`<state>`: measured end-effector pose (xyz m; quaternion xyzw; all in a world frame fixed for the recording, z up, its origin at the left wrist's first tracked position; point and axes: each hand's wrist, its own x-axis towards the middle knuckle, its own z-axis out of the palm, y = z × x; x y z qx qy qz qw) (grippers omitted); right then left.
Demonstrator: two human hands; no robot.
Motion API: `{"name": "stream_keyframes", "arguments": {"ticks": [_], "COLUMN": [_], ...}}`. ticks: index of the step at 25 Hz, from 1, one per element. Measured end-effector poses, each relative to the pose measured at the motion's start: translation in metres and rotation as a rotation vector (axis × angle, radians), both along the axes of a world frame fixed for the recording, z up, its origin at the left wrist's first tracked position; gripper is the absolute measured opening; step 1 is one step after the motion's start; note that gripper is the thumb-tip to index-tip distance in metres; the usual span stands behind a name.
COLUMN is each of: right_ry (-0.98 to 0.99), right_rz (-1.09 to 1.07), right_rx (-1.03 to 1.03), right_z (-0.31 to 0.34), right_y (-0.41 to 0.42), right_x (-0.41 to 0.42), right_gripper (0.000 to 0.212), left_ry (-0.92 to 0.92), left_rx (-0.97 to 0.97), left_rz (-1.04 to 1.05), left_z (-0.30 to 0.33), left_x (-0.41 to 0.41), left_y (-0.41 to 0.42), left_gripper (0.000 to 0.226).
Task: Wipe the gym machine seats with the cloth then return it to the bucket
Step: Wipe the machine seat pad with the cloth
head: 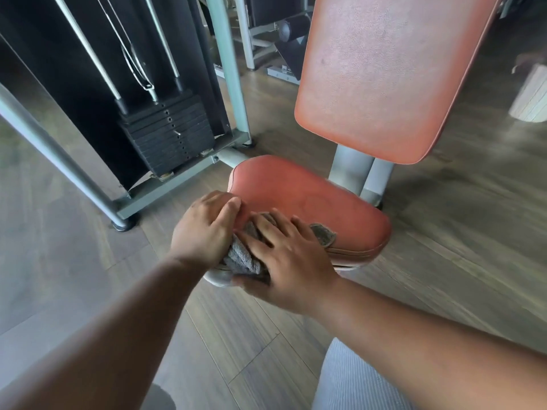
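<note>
Left hand [204, 229]: your fingers lie flat on the seat's 8 o'clock rim, touching the cloth and gripping nothing.
Cloth [242, 257]: grey ribbed terry, bunched at the seat's 7 o'clock corner. It overhangs the edge and could slip to the floor [88, 261].
Right hand [285, 258]: spread flat, pressing the cloth.
Seat [310, 196]: rounded red vinyl, grained.
Worn patch [324, 234]: at 5 o'clock; hard rubbing may peel its edges.

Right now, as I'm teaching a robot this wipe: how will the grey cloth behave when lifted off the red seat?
Likely floppy: the grey cloth lies bunched in folds under the left hand and right hand, so it should sag when lifted. Probably light, as it looks thin. Its ribbed texture may drag rather than slide on the red seat.
</note>
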<state>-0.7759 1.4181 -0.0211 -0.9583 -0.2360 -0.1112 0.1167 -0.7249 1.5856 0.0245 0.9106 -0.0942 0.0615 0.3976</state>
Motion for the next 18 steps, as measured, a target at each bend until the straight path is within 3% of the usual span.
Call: {"name": "stream_keyframes", "arguments": {"ticks": [3,7,10,12,14,16,18], "right_ry": [-0.063,0.017,0.062,0.130,0.229,0.326,0.379], "right_rz": [0.090,-0.052,-0.164,-0.266,-0.411,-0.450,-0.340], "right_rx": [-0.169,-0.179,-0.094,0.088,0.225,0.146,0.052], "right_z": [-0.013,-0.016,-0.018,-0.017,-0.010,0.004,0.014], "right_y": [-0.039,-0.099,-0.121,-0.133,-0.135,-0.114,-0.072], "right_x": [0.010,0.004,-0.011,-0.014,0.003,0.039,0.063], "right_gripper": [0.075,0.078,0.083,0.078,0.066,0.061,0.063], "left_ry": [-0.054,-0.086,-0.044,-0.021,-0.009,-0.007,-0.027], "left_rx": [0.129,0.259,0.217,0.179,0.192,0.217,0.227], "left_rz": [-0.047,-0.100,-0.062,-0.041,-0.010,0.016,0.014], "left_z": [-0.003,-0.010,-0.010,-0.009,-0.009,-0.010,-0.011], "left_x": [0.002,0.001,0.000,0.001,0.001,0.002,0.002], "left_y": [0.005,0.007,0.007,0.006,0.002,0.001,0.002], "left_gripper": [0.049,0.051,0.051,0.051,0.054,0.057,0.055]}}
